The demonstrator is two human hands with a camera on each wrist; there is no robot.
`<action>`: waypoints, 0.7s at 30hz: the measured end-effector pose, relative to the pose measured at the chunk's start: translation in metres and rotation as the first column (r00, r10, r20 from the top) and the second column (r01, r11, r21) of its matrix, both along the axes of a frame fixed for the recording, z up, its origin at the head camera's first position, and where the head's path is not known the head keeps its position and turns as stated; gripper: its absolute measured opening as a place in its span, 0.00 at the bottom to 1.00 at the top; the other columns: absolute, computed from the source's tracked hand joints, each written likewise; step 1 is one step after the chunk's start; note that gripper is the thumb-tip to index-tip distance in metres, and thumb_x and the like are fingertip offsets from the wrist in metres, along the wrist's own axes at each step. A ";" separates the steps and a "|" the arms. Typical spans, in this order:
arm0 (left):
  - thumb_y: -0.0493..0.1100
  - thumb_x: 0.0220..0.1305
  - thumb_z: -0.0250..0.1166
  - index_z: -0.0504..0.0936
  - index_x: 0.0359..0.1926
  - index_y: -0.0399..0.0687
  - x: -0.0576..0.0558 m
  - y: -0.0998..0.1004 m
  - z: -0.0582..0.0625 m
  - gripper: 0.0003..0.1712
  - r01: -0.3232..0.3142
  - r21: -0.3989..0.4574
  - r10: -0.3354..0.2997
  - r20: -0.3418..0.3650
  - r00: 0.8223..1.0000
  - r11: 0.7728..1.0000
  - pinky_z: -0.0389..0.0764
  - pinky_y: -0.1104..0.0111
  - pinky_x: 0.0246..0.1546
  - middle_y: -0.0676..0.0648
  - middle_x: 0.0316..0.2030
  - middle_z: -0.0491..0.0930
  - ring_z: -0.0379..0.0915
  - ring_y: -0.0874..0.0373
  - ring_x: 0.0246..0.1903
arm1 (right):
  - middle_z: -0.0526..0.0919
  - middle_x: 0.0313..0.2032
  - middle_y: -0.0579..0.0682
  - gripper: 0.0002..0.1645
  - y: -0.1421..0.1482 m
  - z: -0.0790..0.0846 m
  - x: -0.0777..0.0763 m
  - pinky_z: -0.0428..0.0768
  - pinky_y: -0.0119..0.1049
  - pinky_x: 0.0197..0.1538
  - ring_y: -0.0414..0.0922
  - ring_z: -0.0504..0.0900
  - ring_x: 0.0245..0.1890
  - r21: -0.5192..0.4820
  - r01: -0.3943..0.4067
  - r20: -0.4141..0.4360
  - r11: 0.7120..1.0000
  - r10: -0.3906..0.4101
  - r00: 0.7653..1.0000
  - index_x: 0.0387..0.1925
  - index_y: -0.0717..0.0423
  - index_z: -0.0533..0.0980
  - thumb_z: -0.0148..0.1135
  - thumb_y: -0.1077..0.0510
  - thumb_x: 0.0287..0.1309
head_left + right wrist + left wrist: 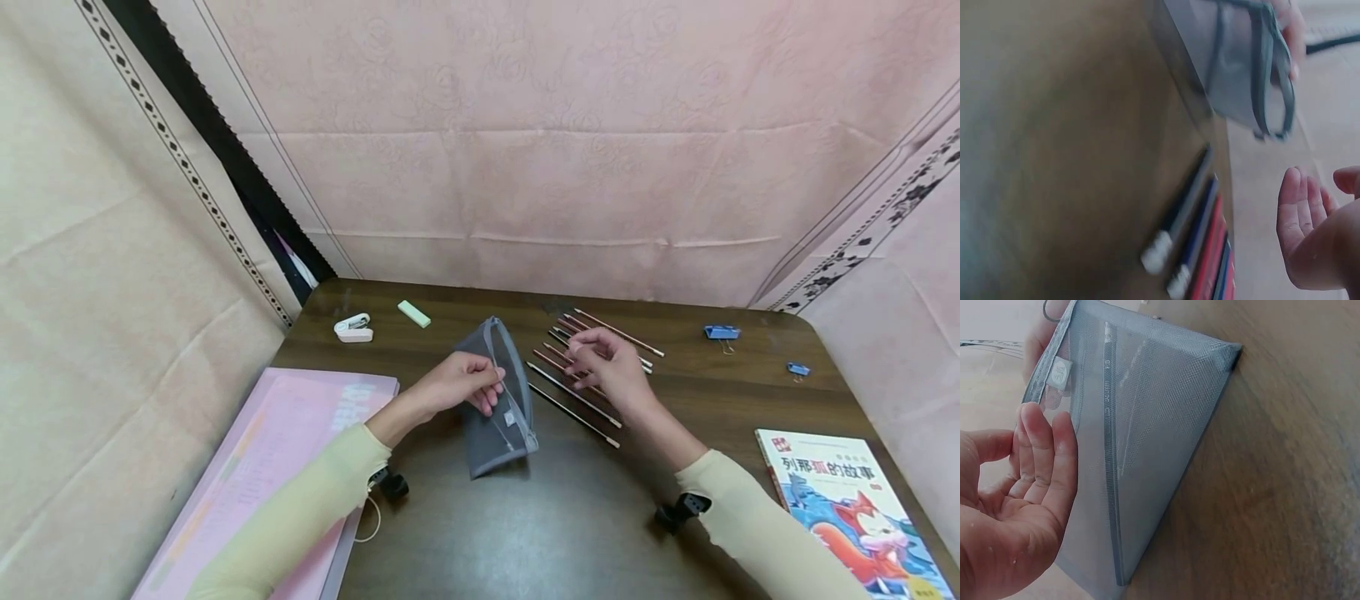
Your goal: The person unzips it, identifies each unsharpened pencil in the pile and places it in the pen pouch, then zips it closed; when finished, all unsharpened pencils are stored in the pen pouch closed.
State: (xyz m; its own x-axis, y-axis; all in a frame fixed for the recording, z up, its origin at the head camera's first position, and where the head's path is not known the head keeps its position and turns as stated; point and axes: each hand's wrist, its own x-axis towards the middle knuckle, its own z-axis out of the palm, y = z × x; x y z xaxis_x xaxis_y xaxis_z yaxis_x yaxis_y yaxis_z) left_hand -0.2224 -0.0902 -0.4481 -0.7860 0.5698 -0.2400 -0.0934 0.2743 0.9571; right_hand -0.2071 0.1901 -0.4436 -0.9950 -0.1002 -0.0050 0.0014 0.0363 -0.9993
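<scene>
My left hand (pixel 474 385) pinches the open upper edge of a grey mesh zip pouch (pixel 491 442), holding it tilted on the dark table. Through the mesh in the left wrist view, a dark pencil (pixel 1112 462) shows lengthwise inside. To the right of the pouch several pencils (pixel 573 395) lie side by side, dark and reddish, with pale ends toward the front right. Over them hovers my right hand (pixel 613 371), its fingers loosely bent and nothing between them. The right wrist view shows that hand beyond the blurred pencils (pixel 1179 215), apart from the pouch.
A white stapler (pixel 353 328) and a pale green eraser (pixel 414 313) lie at the back left. The large pink folder (pixel 300 417) lies under my left forearm. Two blue binder clips (pixel 722 332) and a fox storybook (pixel 855 500) occupy the right side. Curtains enclose the table.
</scene>
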 end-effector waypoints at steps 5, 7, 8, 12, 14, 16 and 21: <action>0.52 0.67 0.60 0.79 0.36 0.39 0.001 -0.002 0.000 0.18 -0.026 -0.001 0.026 0.014 1.000 1.000 0.86 0.60 0.37 0.44 0.27 0.82 0.81 0.56 0.25 | 0.86 0.32 0.44 0.23 0.032 0.003 -0.023 0.86 0.44 0.32 0.49 0.87 0.32 -0.068 0.097 0.005 0.993 -0.097 0.995 0.51 0.66 0.72 0.61 0.51 0.63; 0.52 0.67 0.60 0.79 0.36 0.39 0.001 -0.004 0.000 0.19 -0.031 -0.003 0.031 0.015 0.999 1.000 0.86 0.60 0.38 0.44 0.27 0.82 0.81 0.56 0.25 | 0.86 0.31 0.43 0.27 0.044 0.002 -0.032 0.86 0.41 0.31 0.47 0.86 0.31 -0.081 0.131 0.009 0.988 -0.130 0.991 0.52 0.67 0.71 0.62 0.50 0.62; 0.52 0.68 0.59 0.79 0.36 0.39 0.001 -0.004 0.000 0.19 -0.032 -0.004 0.032 0.015 0.999 0.999 0.86 0.60 0.38 0.44 0.27 0.82 0.81 0.56 0.26 | 0.86 0.31 0.43 0.28 0.051 0.001 -0.037 0.86 0.40 0.32 0.46 0.86 0.31 -0.083 0.144 0.011 0.986 -0.143 0.990 0.53 0.67 0.70 0.62 0.50 0.62; 0.52 0.68 0.59 0.79 0.37 0.39 0.000 -0.006 0.000 0.19 -0.026 0.005 0.026 0.008 1.000 1.000 0.86 0.61 0.38 0.44 0.28 0.82 0.82 0.56 0.26 | 0.87 0.30 0.42 0.27 0.073 -0.008 -0.053 0.86 0.40 0.31 0.44 0.86 0.29 -0.083 0.188 0.025 0.979 -0.186 0.982 0.53 0.66 0.71 0.63 0.50 0.61; 0.52 0.68 0.59 0.78 0.37 0.38 0.000 -0.006 0.000 0.19 -0.021 0.017 0.020 0.009 1.000 1.000 0.86 0.61 0.38 0.45 0.28 0.82 0.82 0.56 0.27 | 0.87 0.30 0.42 0.26 0.083 -0.014 -0.060 0.86 0.41 0.31 0.44 0.86 0.29 -0.066 0.198 0.032 0.978 -0.196 0.980 0.53 0.65 0.72 0.63 0.50 0.61; 0.52 0.68 0.59 0.78 0.37 0.38 0.000 -0.006 -0.001 0.18 -0.019 0.028 0.019 0.014 1.000 0.999 0.86 0.61 0.39 0.45 0.29 0.81 0.81 0.56 0.27 | 0.87 0.31 0.43 0.25 0.091 -0.021 -0.067 0.86 0.42 0.31 0.45 0.86 0.30 -0.017 0.198 0.026 0.980 -0.198 0.980 0.53 0.64 0.73 0.63 0.50 0.61; 0.52 0.68 0.59 0.78 0.38 0.39 0.001 -0.006 -0.001 0.18 -0.025 0.039 0.024 0.027 0.999 0.999 0.86 0.61 0.39 0.45 0.30 0.81 0.81 0.55 0.28 | 0.86 0.38 0.53 0.21 0.104 -0.038 -0.078 0.85 0.41 0.33 0.48 0.84 0.33 0.312 0.113 -0.041 0.943 -0.106 0.994 0.49 0.57 0.78 0.66 0.49 0.58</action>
State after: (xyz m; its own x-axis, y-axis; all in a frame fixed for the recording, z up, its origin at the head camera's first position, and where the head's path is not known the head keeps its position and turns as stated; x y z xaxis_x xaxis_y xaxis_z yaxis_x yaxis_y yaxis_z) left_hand -0.2218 -0.0966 -0.4490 -0.7934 0.5600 -0.2386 -0.1248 0.2341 0.9642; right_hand -0.2851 0.2938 -0.4821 -0.9999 0.0123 0.0050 -0.0004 0.3487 -0.9372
